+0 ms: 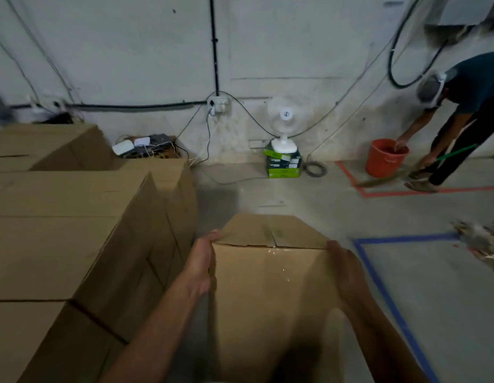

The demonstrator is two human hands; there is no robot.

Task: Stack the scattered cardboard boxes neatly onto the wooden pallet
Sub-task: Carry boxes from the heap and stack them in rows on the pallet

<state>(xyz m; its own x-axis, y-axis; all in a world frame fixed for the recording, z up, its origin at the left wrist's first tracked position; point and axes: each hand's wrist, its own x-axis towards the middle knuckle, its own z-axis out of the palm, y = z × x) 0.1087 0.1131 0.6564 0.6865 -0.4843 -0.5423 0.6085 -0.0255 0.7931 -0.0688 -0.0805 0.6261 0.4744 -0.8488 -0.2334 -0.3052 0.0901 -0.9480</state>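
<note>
A tall brown cardboard box (270, 294) fills the lower middle of the head view, its taped end facing away from me. My left hand (203, 264) presses flat against its left side, fingertips at the far top corner. On the opposite side my right hand (345, 269) lies against the box near the far edge. Several stacked cardboard boxes (74, 230) stand close on the left, touching or nearly touching the held box. The wooden pallet is hidden from view.
A white fan (286, 120) sits on green boxes (284, 164) by the back wall, with cables trailing on the floor. At the right a person (461, 117) bends over an orange bucket (385, 157). Blue tape (384, 288) and red tape (353, 179) mark the concrete floor.
</note>
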